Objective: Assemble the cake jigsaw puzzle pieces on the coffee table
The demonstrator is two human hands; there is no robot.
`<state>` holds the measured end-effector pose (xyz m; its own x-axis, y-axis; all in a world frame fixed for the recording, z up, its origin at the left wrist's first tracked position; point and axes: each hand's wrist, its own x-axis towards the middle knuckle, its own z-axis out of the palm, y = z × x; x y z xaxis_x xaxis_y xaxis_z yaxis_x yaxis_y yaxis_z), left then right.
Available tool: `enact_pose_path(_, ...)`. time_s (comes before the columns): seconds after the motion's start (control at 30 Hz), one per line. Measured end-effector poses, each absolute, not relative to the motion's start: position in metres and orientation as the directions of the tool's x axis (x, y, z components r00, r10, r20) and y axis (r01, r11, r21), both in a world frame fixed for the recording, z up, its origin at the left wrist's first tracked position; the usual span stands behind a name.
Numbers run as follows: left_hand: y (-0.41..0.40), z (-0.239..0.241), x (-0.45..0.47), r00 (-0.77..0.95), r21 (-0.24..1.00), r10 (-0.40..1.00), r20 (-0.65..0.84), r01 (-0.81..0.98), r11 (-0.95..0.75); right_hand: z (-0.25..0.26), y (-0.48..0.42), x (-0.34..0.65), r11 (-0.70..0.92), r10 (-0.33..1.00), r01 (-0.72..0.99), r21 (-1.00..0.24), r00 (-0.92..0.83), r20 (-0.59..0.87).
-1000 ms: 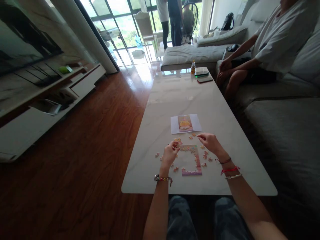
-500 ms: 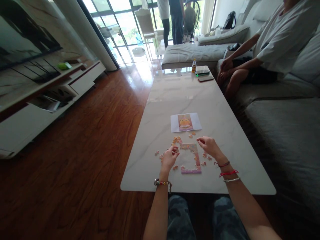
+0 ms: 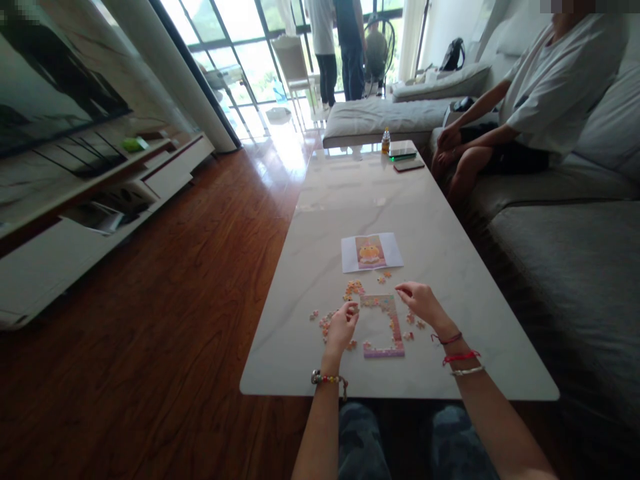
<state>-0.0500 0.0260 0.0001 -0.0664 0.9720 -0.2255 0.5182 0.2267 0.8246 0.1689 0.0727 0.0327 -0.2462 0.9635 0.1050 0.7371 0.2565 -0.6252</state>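
A partly built jigsaw frame (image 3: 387, 330), pink and pale, lies near the front edge of a long pale marble coffee table (image 3: 360, 200). Loose puzzle pieces (image 3: 354, 288) are scattered around it. My left hand (image 3: 341, 328) is curled just left of the frame, fingertips pinched on a small piece at its left side. My right hand (image 3: 423, 301) hovers at the frame's upper right corner, fingers bent and pinched together; what they hold is too small to make out. A printed reference picture (image 3: 371, 251) lies beyond the frame.
A person in a white shirt (image 3: 545, 87) sits on the grey sofa (image 3: 560, 267) to the right. A small bottle (image 3: 385, 140) and phones (image 3: 406, 157) sit at the table's far end. Two people stand by the window. A TV cabinet (image 3: 90, 200) lines the left wall.
My left hand has drawn back from the piece cluster at the frame's top left to the frame's left side. My right hand has moved slightly toward me. The view has shifted a little.
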Motion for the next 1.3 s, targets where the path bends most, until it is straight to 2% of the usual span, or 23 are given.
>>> enact_pose_path(0.37, 0.076, 0.045, -0.035, -0.106, 0.867, 0.991, -0.084, 0.482, 0.125, 0.071, 0.111, 0.166, 0.336, 0.938, 0.714, -0.615, -0.196, 0.285)
enact_pose_path(0.9, 0.079, 0.055, -0.034, -0.12, 0.875, 0.99, -0.073, 0.469, 0.122, 0.071, 0.112, 0.161, 0.371, 0.924, 0.708, -0.601, -0.218, 0.314)
enact_pose_path(1.1, 0.066, 0.046, -0.04, -0.125, 0.861, 0.987, -0.098, 0.487, 0.147, 0.067, 0.105, 0.162, 0.354, 0.933, 0.719, -0.599, -0.224, 0.282)
enact_pose_path(1.3, 0.024, 0.015, -0.05, -0.126, 0.817, 0.967, -0.222, 0.516, 0.255, 0.037, 0.075, 0.162, 0.284, 0.958, 0.736, -0.614, -0.25, 0.143)
